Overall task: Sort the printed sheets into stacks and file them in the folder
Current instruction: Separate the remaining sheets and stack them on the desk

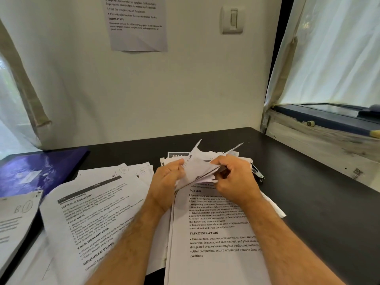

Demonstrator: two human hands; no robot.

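White printed sheets fill the middle of the frame: my left hand (167, 179) and my right hand (236, 177) both pinch the upper end of a bent bundle of sheets (200, 171), fingers curled round its folded corners. That bundle lifts off the wardrobe stack (216, 233) lying at lower centre on the dark surface (308, 202). Just left, a fanned dishwasher stack (92, 212) overlaps it. At far left the blue folder (39, 171) lies closed, with a handwritten sheet (16, 219) across its near corner. Behind my right hand a metal clip (258, 174) pokes out, partly hidden. On the wall at upper centre hangs a printed notice (136, 23).
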